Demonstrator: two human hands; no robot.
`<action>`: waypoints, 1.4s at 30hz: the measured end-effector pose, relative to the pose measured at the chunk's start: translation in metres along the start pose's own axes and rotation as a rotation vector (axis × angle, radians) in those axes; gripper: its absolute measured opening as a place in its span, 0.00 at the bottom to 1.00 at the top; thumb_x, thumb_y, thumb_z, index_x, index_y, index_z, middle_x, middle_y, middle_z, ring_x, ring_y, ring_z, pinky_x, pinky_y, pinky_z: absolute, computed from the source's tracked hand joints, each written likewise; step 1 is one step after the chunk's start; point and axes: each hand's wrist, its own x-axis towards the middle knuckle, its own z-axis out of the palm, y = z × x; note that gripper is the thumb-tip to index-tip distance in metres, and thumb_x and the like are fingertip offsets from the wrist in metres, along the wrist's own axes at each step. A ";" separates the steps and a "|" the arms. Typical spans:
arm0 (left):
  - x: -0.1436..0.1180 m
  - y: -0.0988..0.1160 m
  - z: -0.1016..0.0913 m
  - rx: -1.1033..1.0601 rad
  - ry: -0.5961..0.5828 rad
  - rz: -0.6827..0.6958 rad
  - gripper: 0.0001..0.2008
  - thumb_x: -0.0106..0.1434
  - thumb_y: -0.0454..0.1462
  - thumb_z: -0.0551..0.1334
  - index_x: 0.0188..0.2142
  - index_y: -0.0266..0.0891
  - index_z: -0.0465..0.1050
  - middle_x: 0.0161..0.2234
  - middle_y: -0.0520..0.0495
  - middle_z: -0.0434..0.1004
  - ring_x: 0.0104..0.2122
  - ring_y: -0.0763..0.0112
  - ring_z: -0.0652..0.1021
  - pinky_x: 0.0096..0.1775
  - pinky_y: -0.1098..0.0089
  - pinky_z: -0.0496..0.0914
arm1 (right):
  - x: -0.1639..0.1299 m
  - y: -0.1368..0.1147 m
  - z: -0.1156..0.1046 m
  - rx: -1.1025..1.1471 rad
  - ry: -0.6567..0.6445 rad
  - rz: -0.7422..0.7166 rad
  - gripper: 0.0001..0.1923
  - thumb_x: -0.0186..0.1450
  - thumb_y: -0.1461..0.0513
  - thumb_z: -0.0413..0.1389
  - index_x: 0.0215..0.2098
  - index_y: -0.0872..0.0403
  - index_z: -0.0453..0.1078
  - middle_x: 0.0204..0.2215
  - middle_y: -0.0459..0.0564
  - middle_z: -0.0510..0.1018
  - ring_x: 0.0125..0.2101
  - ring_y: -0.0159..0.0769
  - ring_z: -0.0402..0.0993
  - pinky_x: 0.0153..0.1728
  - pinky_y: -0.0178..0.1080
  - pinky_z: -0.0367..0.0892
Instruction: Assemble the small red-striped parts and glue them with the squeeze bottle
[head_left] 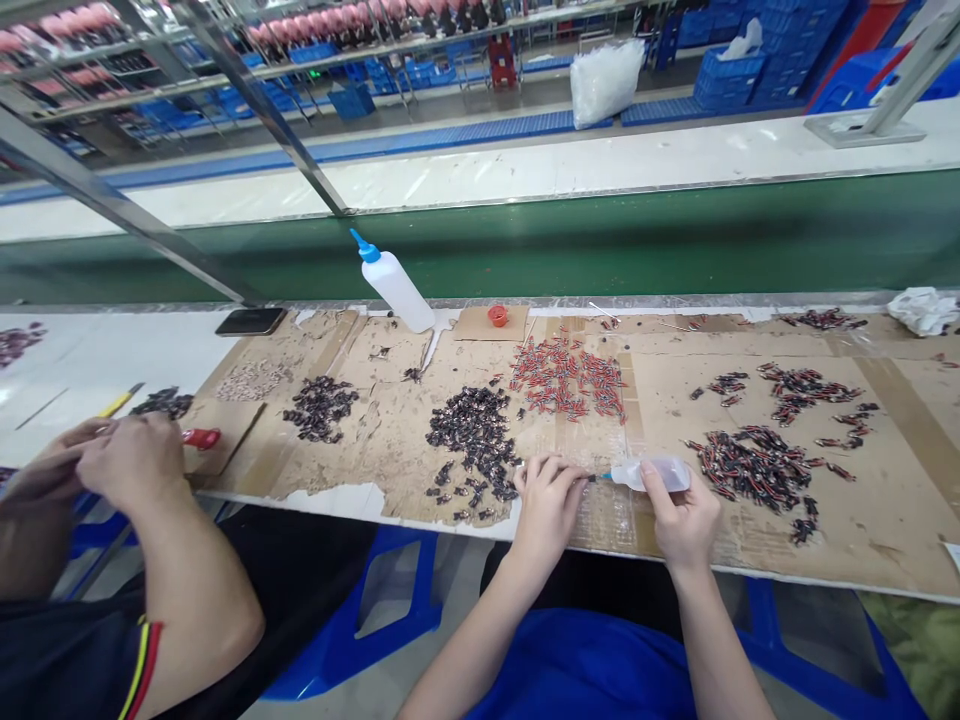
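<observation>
Sm. squeeze btl (630, 474) in R hand (686, 515), lying approx. horiz. over near edge of cardboard (900, 500), blue nozzle (606, 477) pointing L; R thumb + fingers pinch body. L hand (550, 490): fingertips pinch a sm. dark part (592, 478) right at nozzle tip; contact vs. slight gap, can't tell. Handling (est.): btl light, thin soft plastic, gives under pressure, prob. slick if wet; best hold = mid-body, thumb opp. fingers, lightly, off the nozzle. Part prob. light + stiff, easily dropped; grip by end away from tip. Surroundings: black parts heap (472, 430) just L of L hand, red parts (566, 378) beyond both hands, red-and-black parts (750, 470) close R of R hand, so little elbow room sideways w/o scattering pcs. Lg. btl (397, 292), blue cap, tilted in view, at far edge; red cup (497, 316) nearby. Co-worker's hands (139, 450) far L, well apart, not in way.
</observation>
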 end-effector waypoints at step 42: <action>0.085 -0.031 -0.033 0.290 0.095 -0.040 0.06 0.63 0.36 0.62 0.31 0.45 0.78 0.39 0.46 0.80 0.50 0.53 0.67 0.51 0.50 0.56 | -0.003 0.001 -0.007 0.115 0.348 -0.343 0.31 0.50 0.62 0.68 0.49 0.53 0.61 0.41 0.54 0.73 0.40 0.40 0.74 0.31 0.39 0.69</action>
